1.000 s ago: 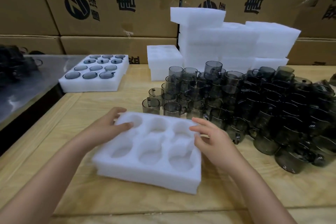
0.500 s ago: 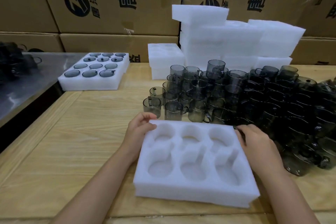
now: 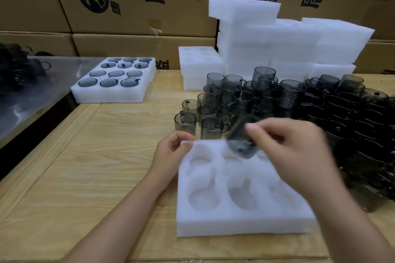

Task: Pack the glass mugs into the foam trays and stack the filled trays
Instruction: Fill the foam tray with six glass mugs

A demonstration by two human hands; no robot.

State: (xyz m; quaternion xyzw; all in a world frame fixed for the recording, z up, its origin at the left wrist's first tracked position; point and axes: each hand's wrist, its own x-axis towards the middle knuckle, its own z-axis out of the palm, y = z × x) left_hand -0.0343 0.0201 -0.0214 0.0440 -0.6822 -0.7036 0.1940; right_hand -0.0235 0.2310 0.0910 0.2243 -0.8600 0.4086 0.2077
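The right grip pinches a smoky glass mug, which is tilted just above the far middle pocket of the empty foam tray. The tray lies on the counter directly beneath that grip. The left grip, level with the mug and to its left, pinches the tray's far-left corner between thumb and fingers. The pile of loose mugs crowds beyond and to the right of the right grip, with some perched on others. A filled tray sits well beyond the left grip.

The glass looks stiff, smooth and breakable, so a hold across the wall or by the handle should serve, and the mug should be lowered rather than dropped. The foam seems light and soft and likely to slide, which makes the corner pinch sensible.

Blur smears the mug and the right fingers, so I cannot tell whether they hold the handle or the wall. The tray's right-hand pockets are hidden under the right grip and wrist. The pile runs off the frame and is too dark to count.
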